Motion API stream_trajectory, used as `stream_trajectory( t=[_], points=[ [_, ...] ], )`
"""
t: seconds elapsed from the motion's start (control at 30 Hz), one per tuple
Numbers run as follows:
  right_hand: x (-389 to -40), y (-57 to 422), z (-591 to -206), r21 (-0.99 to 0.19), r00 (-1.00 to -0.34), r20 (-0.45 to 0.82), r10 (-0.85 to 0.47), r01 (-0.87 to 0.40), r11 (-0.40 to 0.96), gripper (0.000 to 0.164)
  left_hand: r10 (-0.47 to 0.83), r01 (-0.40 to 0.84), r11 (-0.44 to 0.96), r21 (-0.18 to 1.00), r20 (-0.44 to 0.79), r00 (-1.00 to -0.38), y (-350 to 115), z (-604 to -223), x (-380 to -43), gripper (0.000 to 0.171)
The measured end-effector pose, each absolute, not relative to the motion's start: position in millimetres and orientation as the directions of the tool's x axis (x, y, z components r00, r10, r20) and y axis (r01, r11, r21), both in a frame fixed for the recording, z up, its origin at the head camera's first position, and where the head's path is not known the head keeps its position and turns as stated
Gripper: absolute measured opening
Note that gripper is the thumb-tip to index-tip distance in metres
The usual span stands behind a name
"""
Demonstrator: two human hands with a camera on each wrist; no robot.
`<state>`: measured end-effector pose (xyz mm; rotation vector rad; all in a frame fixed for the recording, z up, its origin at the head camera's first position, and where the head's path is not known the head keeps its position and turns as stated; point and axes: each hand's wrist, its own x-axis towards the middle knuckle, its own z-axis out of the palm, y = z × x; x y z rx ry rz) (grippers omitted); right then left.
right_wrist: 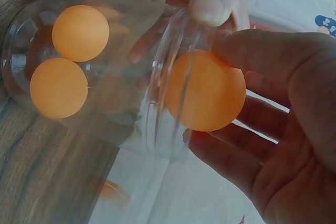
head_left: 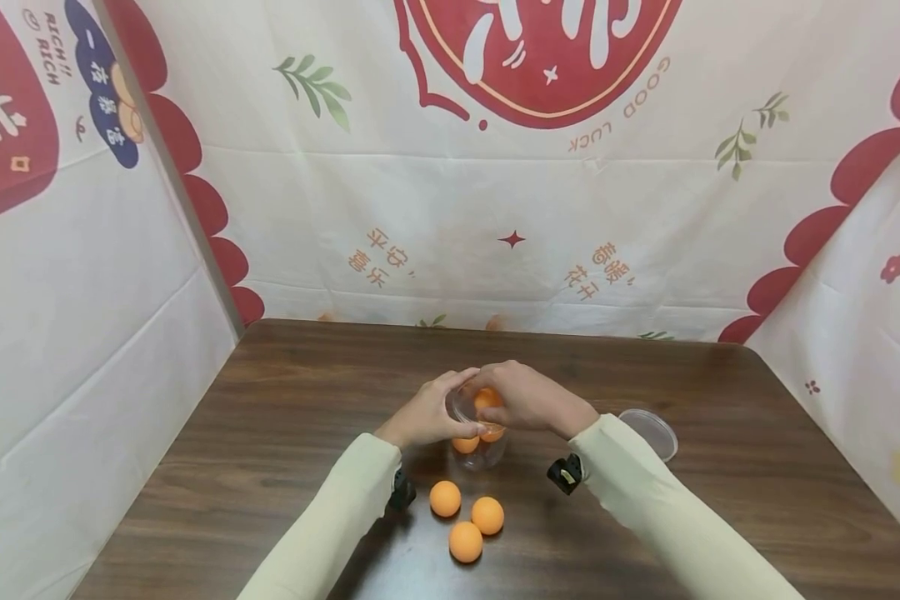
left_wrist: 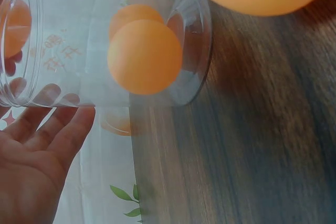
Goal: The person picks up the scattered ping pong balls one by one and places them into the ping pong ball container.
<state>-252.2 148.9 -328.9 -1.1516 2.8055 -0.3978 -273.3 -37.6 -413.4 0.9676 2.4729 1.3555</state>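
A clear plastic jar (head_left: 483,457) stands upright on the table, two orange balls (right_wrist: 59,88) at its bottom. My left hand (head_left: 429,412) grips the jar near its rim, fingers around the far side in the left wrist view. At the jar's mouth, my right hand (head_left: 531,397) holds another orange ball (right_wrist: 210,90) between thumb and fingers, partly inside the rim. Three loose orange balls, the left one (head_left: 445,498), the right one (head_left: 487,516) and the nearest one (head_left: 465,542), lie on the table in front of the jar.
A clear round lid (head_left: 651,434) lies on the brown wooden table (head_left: 285,467), to the right beyond my right forearm. White printed cloth (head_left: 450,200) hangs behind the table and at both sides. Both wrists wear small black cameras (head_left: 566,473).
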Motion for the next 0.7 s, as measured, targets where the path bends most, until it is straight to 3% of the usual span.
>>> stream_trajectory(
  t=[0.2,0.7],
  points=[
    [-256.3,145.5,-333.8,-0.268,-0.731,-0.014,-0.682,-0.654,0.707,0.025,0.61,0.456,0.363,0.813,0.163,-0.775,-38.2,-414.1,-273.3,0.082],
    [-259.7,144.2,-337.5,-0.244,-0.702,-0.034,-0.711,-0.684,0.687,0.026,0.609,0.475,0.377,0.795,0.174,-0.774,-38.0,-413.2,-274.3,0.079]
  ],
)
